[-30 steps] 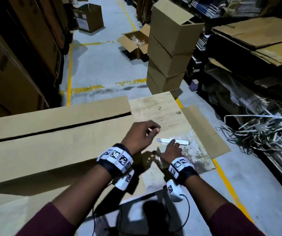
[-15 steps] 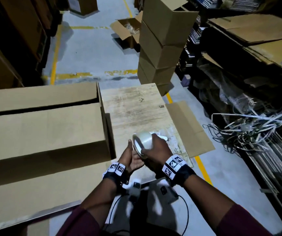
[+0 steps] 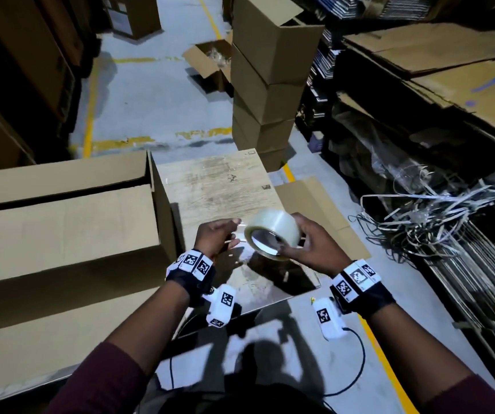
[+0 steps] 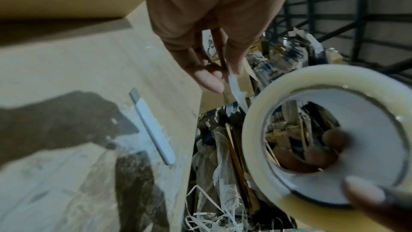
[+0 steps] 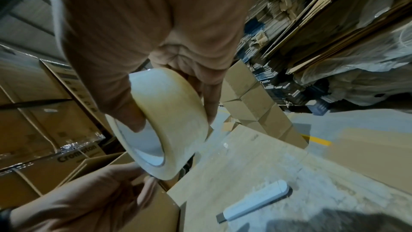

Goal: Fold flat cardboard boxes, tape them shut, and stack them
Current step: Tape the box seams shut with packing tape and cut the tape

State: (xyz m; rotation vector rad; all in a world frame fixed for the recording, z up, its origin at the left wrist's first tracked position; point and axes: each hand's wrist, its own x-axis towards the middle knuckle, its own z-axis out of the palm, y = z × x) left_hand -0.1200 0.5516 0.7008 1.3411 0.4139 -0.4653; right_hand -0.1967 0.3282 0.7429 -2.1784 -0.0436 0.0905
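Note:
A roll of clear packing tape (image 3: 273, 234) is held above the wooden table (image 3: 219, 186). My right hand (image 3: 303, 237) grips the roll, thumb on its rim and fingers through the core (image 4: 323, 147). My left hand (image 3: 235, 231) pinches the tape's free end (image 4: 236, 91) just left of the roll. A large folded cardboard box (image 3: 61, 228) lies on the left side of the table, its top flaps closed with a dark seam between them. In the right wrist view the roll (image 5: 169, 121) hangs over the box's corner.
A white utility knife (image 4: 153, 130) lies on the table below the hands. A stack of several closed boxes (image 3: 267, 85) stands beyond the table's far end. Flat cardboard sheets (image 3: 449, 55) and tangled strapping (image 3: 434, 219) fill the right side.
A second ago my hands were down at the table by the knife. They have since lifted the tape roll, and now my left hand has drawn left, away from the roll, pinching the tape end.

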